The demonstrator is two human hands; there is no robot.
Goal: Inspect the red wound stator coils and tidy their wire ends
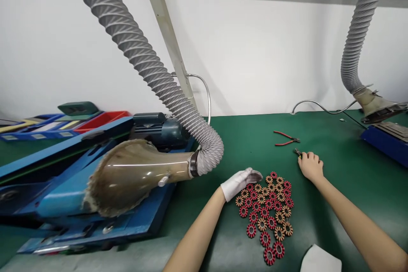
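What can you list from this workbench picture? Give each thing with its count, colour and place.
wound coils: many, red and tan, clustered on the mat between the hands
pliers: one, red handles, beyond the right hand
small tool: one, dark, at the right hand's fingers
extraction hoses: two, grey, overhead left and right
machine: one, blue, left
mat: one, green
left hand: white glove, beside the coils
right hand: bare, closed on the small tool

Red and copper-wound stator rings [266, 212] lying flat, clustered on green mat; small green-handled cutter [298, 153] beyond them.
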